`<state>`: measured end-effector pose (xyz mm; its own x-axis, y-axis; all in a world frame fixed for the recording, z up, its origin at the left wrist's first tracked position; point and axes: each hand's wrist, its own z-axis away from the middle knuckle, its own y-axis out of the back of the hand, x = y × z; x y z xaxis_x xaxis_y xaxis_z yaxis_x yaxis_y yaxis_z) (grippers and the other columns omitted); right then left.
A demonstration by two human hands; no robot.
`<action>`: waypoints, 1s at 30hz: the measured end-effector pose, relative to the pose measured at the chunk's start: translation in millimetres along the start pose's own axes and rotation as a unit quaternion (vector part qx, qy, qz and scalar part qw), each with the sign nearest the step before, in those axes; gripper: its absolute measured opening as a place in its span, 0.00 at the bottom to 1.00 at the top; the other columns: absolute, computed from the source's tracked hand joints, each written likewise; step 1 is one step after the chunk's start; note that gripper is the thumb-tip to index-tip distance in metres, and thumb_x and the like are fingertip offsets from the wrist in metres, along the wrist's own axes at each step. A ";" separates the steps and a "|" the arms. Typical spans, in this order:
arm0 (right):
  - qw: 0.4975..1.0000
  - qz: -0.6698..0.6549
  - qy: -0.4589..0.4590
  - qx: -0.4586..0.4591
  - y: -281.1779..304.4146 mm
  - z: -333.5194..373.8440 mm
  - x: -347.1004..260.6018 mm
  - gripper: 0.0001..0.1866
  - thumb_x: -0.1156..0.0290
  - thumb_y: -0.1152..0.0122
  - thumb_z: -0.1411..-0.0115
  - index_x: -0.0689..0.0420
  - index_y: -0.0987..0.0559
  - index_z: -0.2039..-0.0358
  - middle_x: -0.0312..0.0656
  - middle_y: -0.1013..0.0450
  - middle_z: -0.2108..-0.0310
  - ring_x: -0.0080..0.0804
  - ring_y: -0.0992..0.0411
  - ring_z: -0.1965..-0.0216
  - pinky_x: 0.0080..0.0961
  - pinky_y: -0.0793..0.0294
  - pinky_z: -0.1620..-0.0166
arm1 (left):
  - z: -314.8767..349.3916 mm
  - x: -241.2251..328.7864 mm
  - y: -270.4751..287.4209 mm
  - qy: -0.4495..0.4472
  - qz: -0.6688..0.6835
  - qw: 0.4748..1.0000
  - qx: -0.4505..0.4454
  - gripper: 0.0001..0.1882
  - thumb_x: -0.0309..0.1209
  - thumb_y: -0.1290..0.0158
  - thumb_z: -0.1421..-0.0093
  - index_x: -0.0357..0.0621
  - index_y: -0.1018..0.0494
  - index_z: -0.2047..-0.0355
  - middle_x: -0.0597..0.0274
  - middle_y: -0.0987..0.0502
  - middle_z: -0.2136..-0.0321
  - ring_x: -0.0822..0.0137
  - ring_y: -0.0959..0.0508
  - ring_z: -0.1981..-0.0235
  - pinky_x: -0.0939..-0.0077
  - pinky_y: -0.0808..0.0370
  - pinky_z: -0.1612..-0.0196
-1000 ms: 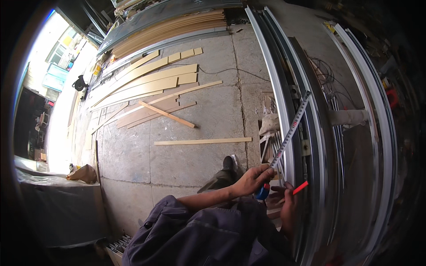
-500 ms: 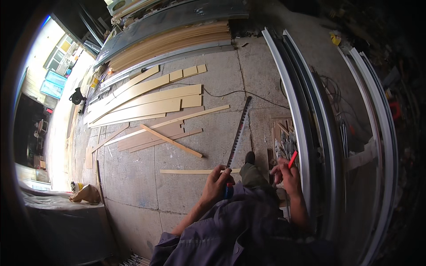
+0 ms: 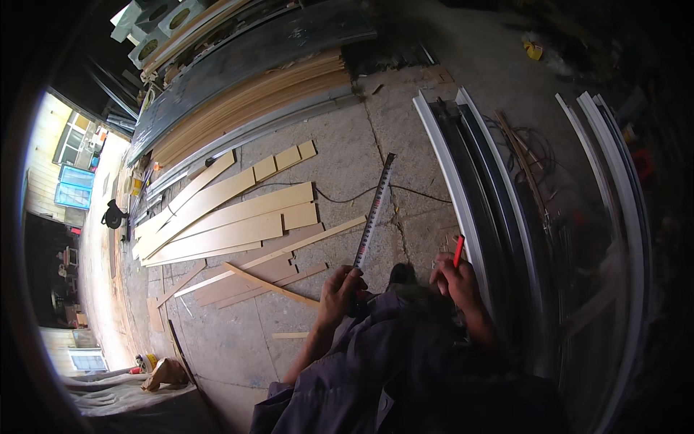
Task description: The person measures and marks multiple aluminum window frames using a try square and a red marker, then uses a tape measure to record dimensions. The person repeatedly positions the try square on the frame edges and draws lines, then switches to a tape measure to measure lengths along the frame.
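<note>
My left hand [image 3: 338,291] is closed round the case of a tape measure, its blade [image 3: 375,210] pulled out and pointing away over the concrete floor. The case itself is mostly hidden by my fingers. In my right hand [image 3: 454,278] is a red marker-like stick [image 3: 459,251], upright between thumb and fingers; whether it is a pen or a pencil I cannot make out. That hand is beside the long white metal profiles [image 3: 442,159]. Ahead and left of the tape lie several pale boards [image 3: 231,217], with thin wooden strips [image 3: 271,284] and brown boards [image 3: 275,264] nearer me.
A long stack of wooden panels [image 3: 253,108] lies at the far left under a dark sheet [image 3: 246,65]. A black cable [image 3: 340,200] crosses the floor. More white profiles [image 3: 607,152] stretch along the right. A plastic-draped surface [image 3: 137,394] is at lower left.
My view has tilted up, so the boards appear lower. The tape is still extended from my left hand, and the red stick stays in my right hand, now held more upright.
</note>
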<state>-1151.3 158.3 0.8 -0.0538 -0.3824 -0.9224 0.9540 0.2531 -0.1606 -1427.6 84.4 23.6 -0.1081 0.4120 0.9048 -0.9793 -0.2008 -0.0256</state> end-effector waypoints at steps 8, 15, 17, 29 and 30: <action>0.995 -0.015 -0.005 0.102 10.8 -84.5 -49.8 0.13 0.67 0.54 0.28 0.62 0.26 0.53 0.39 0.25 0.76 0.20 0.36 0.82 0.19 0.36 0.76 | -171.6 69.8 -19.4 -0.024 -0.090 0.991 -0.094 0.19 0.42 0.53 0.29 0.36 0.26 0.66 0.62 0.23 0.73 0.73 0.24 0.72 0.77 0.27 0.67; 0.974 0.101 0.025 0.200 4.7 -158.5 -27.2 0.15 0.65 0.55 0.28 0.63 0.28 0.52 0.40 0.24 0.74 0.23 0.29 0.77 0.24 0.29 0.71 | -301.8 150.4 -69.9 -0.074 -0.139 0.917 -0.366 0.14 0.37 0.52 0.28 0.37 0.26 0.62 0.62 0.22 0.75 0.74 0.22 0.73 0.78 0.26 0.68; 0.967 -0.013 -0.034 0.252 -10.6 -177.6 -58.2 0.16 0.61 0.55 0.28 0.61 0.26 0.57 0.38 0.26 0.76 0.23 0.30 0.78 0.24 0.31 0.72 | -340.1 160.3 -72.4 -0.093 -0.145 0.886 -0.430 0.14 0.36 0.52 0.28 0.36 0.26 0.60 0.60 0.22 0.72 0.72 0.21 0.71 0.77 0.24 0.67; 0.897 -0.151 0.114 0.400 -53.6 -257.1 -92.5 0.21 0.59 0.56 0.27 0.64 0.27 0.46 0.40 0.25 0.62 0.21 0.28 0.64 0.19 0.29 0.64 | -406.9 222.6 -143.5 -0.134 -0.134 0.761 -0.621 0.11 0.31 0.56 0.28 0.37 0.31 0.52 0.55 0.23 0.66 0.67 0.18 0.66 0.71 0.21 0.66; 0.897 -0.137 0.074 0.414 -54.6 -252.3 -111.7 0.22 0.60 0.56 0.27 0.64 0.28 0.45 0.40 0.25 0.61 0.21 0.28 0.64 0.18 0.29 0.64 | -408.9 210.2 -148.0 -0.163 -0.114 0.757 -0.622 0.11 0.31 0.56 0.28 0.37 0.32 0.51 0.55 0.23 0.66 0.67 0.18 0.66 0.71 0.21 0.67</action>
<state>-1271.7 411.4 23.9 -0.3002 -0.1925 -0.9343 0.7874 -0.6029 -0.1288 -1375.3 564.1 43.7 -0.0636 0.0274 0.9976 -0.3916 0.9188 -0.0502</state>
